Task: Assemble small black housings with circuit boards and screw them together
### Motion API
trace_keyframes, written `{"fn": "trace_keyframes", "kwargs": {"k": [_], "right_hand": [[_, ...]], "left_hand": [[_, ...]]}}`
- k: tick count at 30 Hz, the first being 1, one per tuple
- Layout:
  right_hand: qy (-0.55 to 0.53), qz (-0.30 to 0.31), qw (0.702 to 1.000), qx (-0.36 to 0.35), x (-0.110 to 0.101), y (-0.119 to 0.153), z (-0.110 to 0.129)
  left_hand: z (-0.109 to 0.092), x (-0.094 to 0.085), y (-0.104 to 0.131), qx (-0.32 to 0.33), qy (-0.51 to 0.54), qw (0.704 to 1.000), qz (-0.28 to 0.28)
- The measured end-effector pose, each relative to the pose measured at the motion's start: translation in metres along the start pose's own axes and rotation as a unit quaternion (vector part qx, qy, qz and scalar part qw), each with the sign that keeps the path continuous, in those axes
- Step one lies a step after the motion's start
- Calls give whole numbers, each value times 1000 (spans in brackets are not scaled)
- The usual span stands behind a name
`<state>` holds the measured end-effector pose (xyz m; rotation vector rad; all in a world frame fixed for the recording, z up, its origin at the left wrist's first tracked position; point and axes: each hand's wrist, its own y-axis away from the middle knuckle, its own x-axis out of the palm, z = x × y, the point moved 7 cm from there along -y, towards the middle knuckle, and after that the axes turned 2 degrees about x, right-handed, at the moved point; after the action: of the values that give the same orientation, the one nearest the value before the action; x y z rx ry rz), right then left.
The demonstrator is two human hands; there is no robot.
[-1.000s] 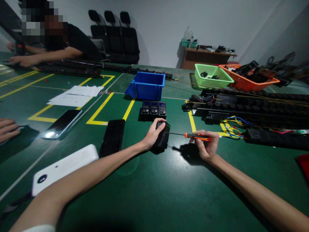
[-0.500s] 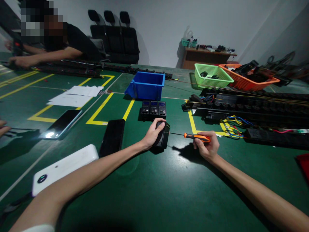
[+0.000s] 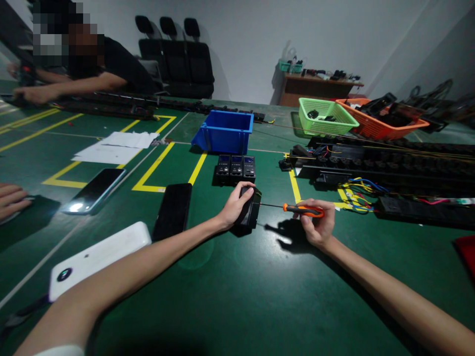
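Observation:
A small black box (image 3: 251,213) stands on the green table, with my left hand (image 3: 234,206) wrapped round its left side and top. My right hand (image 3: 319,222) holds an orange and black screwdriver (image 3: 303,210) level by its handle. The screwdriver's thin shaft points left, and its tip meets the right face of the box. Just behind the box sit three black modules (image 3: 236,168) side by side, in front of a blue bin (image 3: 226,133). A black phone (image 3: 172,210) lies left of my left hand.
A white power bank (image 3: 100,254) lies beside my left forearm, near another phone (image 3: 94,190) and papers (image 3: 117,147). Black rails with wires (image 3: 371,165), a green basket (image 3: 326,126) and an orange basket (image 3: 386,129) stand at right. A co-worker leans over the far left.
The fingers of my right hand have shifted slightly on the screwdriver handle. At the left edge, another person's hand has come further into view. My left hand and the box stay put.

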<state>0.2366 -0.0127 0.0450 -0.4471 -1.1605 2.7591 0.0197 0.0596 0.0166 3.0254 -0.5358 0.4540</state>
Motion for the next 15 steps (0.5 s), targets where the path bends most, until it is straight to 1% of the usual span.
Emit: {"fn": "trace_keyframes", "kwargs": {"k": [1, 3, 15], "right_hand": [[-14, 9, 1000, -14, 2, 0, 2], [-27, 21, 999, -20, 4, 0, 3], [48, 11, 998, 36, -2, 6, -10]], "left_hand": [[0, 0, 0, -3, 3, 1000, -2], [0, 0, 0, -6, 9, 1000, -7], [0, -1, 0, -5, 8, 1000, -7]]}}
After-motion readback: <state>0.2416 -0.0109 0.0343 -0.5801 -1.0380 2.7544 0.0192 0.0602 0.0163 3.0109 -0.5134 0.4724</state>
